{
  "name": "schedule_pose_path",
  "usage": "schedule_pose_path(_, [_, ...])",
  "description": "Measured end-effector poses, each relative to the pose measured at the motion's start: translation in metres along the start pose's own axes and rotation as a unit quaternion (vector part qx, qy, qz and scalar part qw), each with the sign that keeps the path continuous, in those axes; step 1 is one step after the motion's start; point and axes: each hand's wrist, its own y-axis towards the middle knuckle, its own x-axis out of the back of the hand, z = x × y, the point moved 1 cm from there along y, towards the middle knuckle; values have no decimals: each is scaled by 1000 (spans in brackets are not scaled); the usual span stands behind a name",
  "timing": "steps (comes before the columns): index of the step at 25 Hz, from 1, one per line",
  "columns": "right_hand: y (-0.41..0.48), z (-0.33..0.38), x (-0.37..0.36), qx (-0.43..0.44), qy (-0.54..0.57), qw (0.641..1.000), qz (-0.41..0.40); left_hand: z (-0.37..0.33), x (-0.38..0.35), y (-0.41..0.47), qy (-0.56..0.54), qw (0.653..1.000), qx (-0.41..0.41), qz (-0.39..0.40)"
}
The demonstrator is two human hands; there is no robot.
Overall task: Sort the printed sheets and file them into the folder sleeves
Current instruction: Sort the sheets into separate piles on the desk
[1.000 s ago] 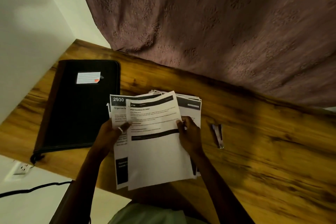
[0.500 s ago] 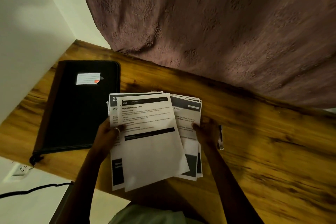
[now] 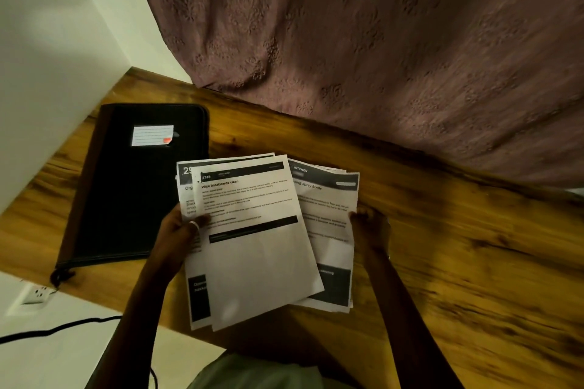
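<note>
head view: flat paper sheets [image 3: 259,256] beside black zipped folder [image 3: 132,193].

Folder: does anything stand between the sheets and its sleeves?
Yes. The folder lies closed on the table, so nothing can go in yet. The left hand and the right hand both hold sheets, so neither seems free to open it.

surface [image 3: 458,262]: wood-grain top, dark streaks | left: black zippered folder [image 3: 136,199] lies flat, closed, white lined label [image 3: 152,135] on cover | near edge: printed sheets [image 3: 259,262] fanned, overhanging the edge; contact with surface unclear
</note>
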Motion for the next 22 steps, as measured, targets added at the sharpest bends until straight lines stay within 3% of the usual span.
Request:
schedule_pose_path(7, [-23, 35, 63, 186, 15, 968, -166, -5, -3, 1, 6, 1000, -4, -1])
schedule_pose_path(11, [-15, 47, 103, 230, 23, 948, -220, -7, -6, 1, 5, 1000, -6, 2])
schedule_pose_path(17, [9, 41, 135, 157, 155, 953, -208, -9, -11, 1, -3, 1000, -14, 10])
schedule_pose_path(22, [11, 29, 128, 97, 194, 951, -220, -6, -11, 4, 8, 1000, -13, 4])
